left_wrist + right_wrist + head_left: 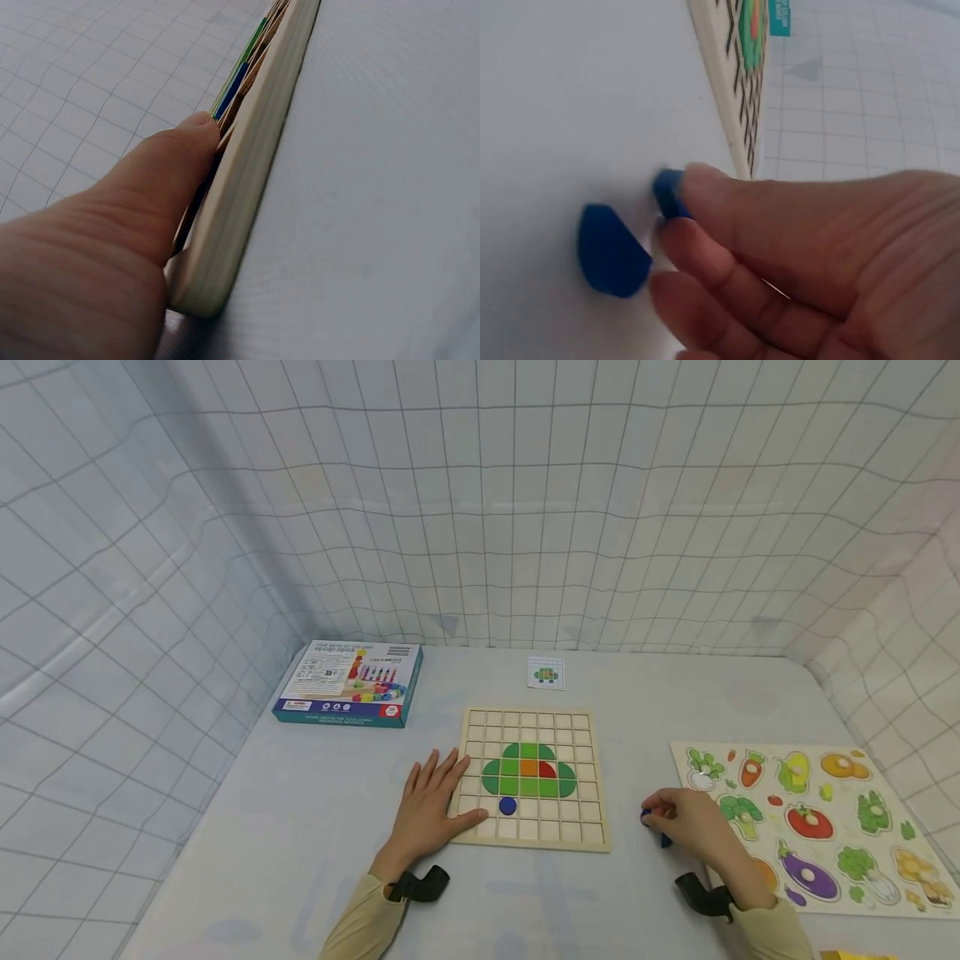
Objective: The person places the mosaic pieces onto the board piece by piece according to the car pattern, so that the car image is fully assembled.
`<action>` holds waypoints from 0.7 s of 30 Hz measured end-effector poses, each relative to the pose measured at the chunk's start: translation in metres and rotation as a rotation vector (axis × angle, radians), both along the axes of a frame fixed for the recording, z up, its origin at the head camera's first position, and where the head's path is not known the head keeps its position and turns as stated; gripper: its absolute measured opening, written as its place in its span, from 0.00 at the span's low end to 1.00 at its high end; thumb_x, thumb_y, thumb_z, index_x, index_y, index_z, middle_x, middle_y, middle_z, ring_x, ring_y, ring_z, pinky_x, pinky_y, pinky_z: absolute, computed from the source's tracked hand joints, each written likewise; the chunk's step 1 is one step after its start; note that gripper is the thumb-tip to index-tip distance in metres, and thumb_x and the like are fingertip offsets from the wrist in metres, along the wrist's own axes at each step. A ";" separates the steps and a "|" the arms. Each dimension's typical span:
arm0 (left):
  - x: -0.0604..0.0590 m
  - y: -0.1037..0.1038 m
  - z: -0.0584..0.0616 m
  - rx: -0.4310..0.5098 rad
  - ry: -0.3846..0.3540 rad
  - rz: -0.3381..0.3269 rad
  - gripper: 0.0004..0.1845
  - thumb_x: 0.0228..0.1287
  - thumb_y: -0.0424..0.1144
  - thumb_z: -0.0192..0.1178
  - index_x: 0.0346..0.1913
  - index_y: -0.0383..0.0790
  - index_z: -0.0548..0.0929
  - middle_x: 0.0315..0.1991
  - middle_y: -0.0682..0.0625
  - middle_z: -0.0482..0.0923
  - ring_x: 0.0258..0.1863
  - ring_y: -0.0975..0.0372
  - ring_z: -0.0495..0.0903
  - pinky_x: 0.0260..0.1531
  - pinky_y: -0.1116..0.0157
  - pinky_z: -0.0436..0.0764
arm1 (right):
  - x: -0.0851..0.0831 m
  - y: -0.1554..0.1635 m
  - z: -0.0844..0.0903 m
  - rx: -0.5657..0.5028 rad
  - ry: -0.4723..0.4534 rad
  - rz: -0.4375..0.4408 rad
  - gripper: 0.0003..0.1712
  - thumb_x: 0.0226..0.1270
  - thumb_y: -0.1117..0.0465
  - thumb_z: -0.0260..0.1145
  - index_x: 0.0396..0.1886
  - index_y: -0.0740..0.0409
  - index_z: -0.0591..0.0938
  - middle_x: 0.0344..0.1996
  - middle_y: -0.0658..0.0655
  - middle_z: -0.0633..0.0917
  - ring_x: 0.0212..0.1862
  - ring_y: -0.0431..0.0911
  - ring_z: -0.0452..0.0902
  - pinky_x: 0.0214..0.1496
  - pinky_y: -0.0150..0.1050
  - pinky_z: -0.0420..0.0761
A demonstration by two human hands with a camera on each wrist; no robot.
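Note:
A wooden grid board (pixel 534 831) lies in the middle of the table, carrying a green, orange and red picture and a blue round piece (pixel 507 806). My left hand (pixel 435 797) rests flat on the board's left edge with its fingers straight; the left wrist view shows the thumb (pixel 157 187) against the board's side (pixel 255 165). To the right of the board my right hand (pixel 675 817) pinches a small blue piece (pixel 669 193) between thumb and fingers, low over the table. A second blue piece (pixel 611 251) lies on the table beside it.
A teal toy box (pixel 348 683) lies at the back left, and a small picture card (pixel 546 673) behind the board. A vegetable peg puzzle (pixel 813 814) fills the right side. Gridded white sheeting walls in the table on three sides.

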State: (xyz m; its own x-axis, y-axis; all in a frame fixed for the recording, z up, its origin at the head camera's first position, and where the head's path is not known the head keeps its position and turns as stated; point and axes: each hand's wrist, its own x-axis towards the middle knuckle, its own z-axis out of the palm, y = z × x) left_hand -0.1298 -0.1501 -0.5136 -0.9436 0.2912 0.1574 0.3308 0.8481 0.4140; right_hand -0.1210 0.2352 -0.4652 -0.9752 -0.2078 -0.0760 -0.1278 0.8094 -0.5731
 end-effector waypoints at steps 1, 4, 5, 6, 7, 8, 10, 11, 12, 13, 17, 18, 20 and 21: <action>0.000 0.000 0.000 -0.001 0.000 0.001 0.47 0.54 0.67 0.59 0.73 0.45 0.61 0.73 0.47 0.53 0.73 0.49 0.42 0.67 0.47 0.38 | 0.001 0.001 0.001 -0.002 -0.010 0.007 0.05 0.55 0.65 0.72 0.32 0.57 0.85 0.21 0.45 0.78 0.25 0.40 0.71 0.27 0.36 0.71; 0.000 0.000 -0.001 0.005 0.016 -0.001 0.47 0.54 0.66 0.59 0.72 0.44 0.62 0.73 0.46 0.54 0.72 0.48 0.43 0.67 0.46 0.39 | 0.002 0.003 0.003 -0.009 -0.027 0.023 0.04 0.54 0.66 0.72 0.31 0.56 0.85 0.21 0.45 0.77 0.25 0.40 0.71 0.27 0.35 0.71; 0.000 0.000 -0.001 0.008 0.021 -0.002 0.47 0.54 0.66 0.60 0.72 0.44 0.62 0.72 0.46 0.55 0.72 0.48 0.44 0.66 0.46 0.39 | 0.001 0.003 0.003 -0.010 -0.029 0.027 0.04 0.54 0.65 0.72 0.31 0.56 0.85 0.21 0.45 0.77 0.25 0.40 0.71 0.26 0.35 0.71; 0.000 0.000 -0.001 0.009 0.024 -0.003 0.47 0.54 0.66 0.60 0.72 0.44 0.62 0.72 0.46 0.55 0.72 0.48 0.44 0.66 0.46 0.40 | 0.001 0.004 0.003 -0.010 -0.029 0.032 0.04 0.54 0.65 0.72 0.30 0.55 0.85 0.21 0.44 0.77 0.25 0.40 0.71 0.26 0.35 0.71; 0.000 0.000 -0.001 0.008 0.026 -0.003 0.47 0.54 0.66 0.60 0.72 0.44 0.62 0.72 0.46 0.55 0.72 0.48 0.44 0.66 0.46 0.40 | 0.001 0.004 0.003 -0.009 -0.028 0.038 0.04 0.54 0.64 0.72 0.30 0.54 0.85 0.21 0.44 0.77 0.25 0.40 0.71 0.26 0.35 0.70; 0.000 0.000 -0.002 0.008 0.028 -0.003 0.47 0.54 0.66 0.60 0.72 0.44 0.62 0.72 0.46 0.55 0.72 0.48 0.44 0.66 0.46 0.40 | 0.000 0.004 0.003 -0.006 -0.027 0.044 0.04 0.55 0.64 0.73 0.30 0.54 0.85 0.21 0.44 0.77 0.24 0.40 0.70 0.26 0.35 0.70; 0.000 0.000 -0.002 0.007 0.027 -0.004 0.47 0.54 0.66 0.59 0.72 0.44 0.62 0.72 0.46 0.55 0.72 0.48 0.44 0.66 0.46 0.40 | -0.001 0.005 0.003 0.002 -0.025 0.056 0.05 0.54 0.63 0.73 0.30 0.53 0.85 0.21 0.43 0.77 0.24 0.40 0.70 0.25 0.35 0.70; 0.000 0.000 -0.002 0.007 0.023 -0.004 0.47 0.54 0.66 0.59 0.72 0.44 0.62 0.72 0.46 0.54 0.72 0.48 0.43 0.66 0.46 0.39 | -0.001 0.006 0.002 0.007 -0.025 0.062 0.05 0.54 0.63 0.73 0.30 0.52 0.84 0.21 0.43 0.77 0.24 0.40 0.70 0.25 0.35 0.70; -0.001 0.000 -0.002 0.006 0.017 -0.003 0.47 0.54 0.66 0.59 0.73 0.44 0.61 0.73 0.47 0.54 0.72 0.49 0.43 0.67 0.46 0.39 | -0.001 0.006 0.003 0.012 -0.025 0.068 0.05 0.54 0.63 0.73 0.31 0.52 0.84 0.21 0.43 0.76 0.24 0.40 0.69 0.25 0.35 0.69; -0.001 0.000 -0.003 0.005 0.010 -0.002 0.47 0.54 0.67 0.59 0.73 0.45 0.61 0.73 0.47 0.53 0.73 0.50 0.42 0.67 0.47 0.38 | -0.001 0.007 0.003 0.016 -0.027 0.073 0.06 0.54 0.63 0.73 0.31 0.52 0.85 0.22 0.43 0.76 0.25 0.40 0.69 0.25 0.35 0.69; -0.001 0.000 -0.002 0.004 -0.007 -0.001 0.47 0.54 0.67 0.58 0.73 0.46 0.59 0.73 0.48 0.52 0.73 0.51 0.40 0.67 0.48 0.37 | -0.002 0.009 0.003 0.028 -0.038 0.077 0.07 0.52 0.63 0.74 0.31 0.51 0.85 0.23 0.44 0.77 0.25 0.41 0.69 0.24 0.35 0.69; -0.001 0.000 -0.002 0.005 -0.010 0.001 0.47 0.55 0.67 0.58 0.73 0.47 0.59 0.73 0.49 0.52 0.73 0.51 0.40 0.67 0.48 0.36 | -0.002 0.009 0.004 0.030 -0.038 0.079 0.07 0.52 0.63 0.74 0.31 0.51 0.85 0.23 0.44 0.77 0.25 0.41 0.69 0.24 0.35 0.69; -0.001 0.000 -0.001 0.006 -0.007 0.001 0.47 0.55 0.67 0.58 0.73 0.46 0.60 0.73 0.48 0.52 0.73 0.51 0.40 0.67 0.48 0.37 | -0.002 0.009 0.003 0.040 -0.029 0.079 0.07 0.52 0.63 0.74 0.30 0.50 0.84 0.23 0.44 0.76 0.25 0.41 0.68 0.24 0.35 0.69; -0.001 0.000 -0.001 0.006 -0.006 0.001 0.47 0.55 0.67 0.58 0.73 0.46 0.60 0.73 0.48 0.52 0.73 0.51 0.41 0.67 0.48 0.37 | -0.003 0.009 0.003 0.046 -0.021 0.080 0.07 0.52 0.63 0.74 0.30 0.49 0.84 0.22 0.43 0.76 0.25 0.41 0.68 0.24 0.35 0.69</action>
State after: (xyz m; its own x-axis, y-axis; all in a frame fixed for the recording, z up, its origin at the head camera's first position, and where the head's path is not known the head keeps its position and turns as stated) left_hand -0.1304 -0.1504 -0.5148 -0.9450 0.2889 0.1535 0.3271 0.8460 0.4212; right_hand -0.1237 0.2439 -0.4622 -0.9537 -0.2806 -0.1077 -0.1813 0.8228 -0.5386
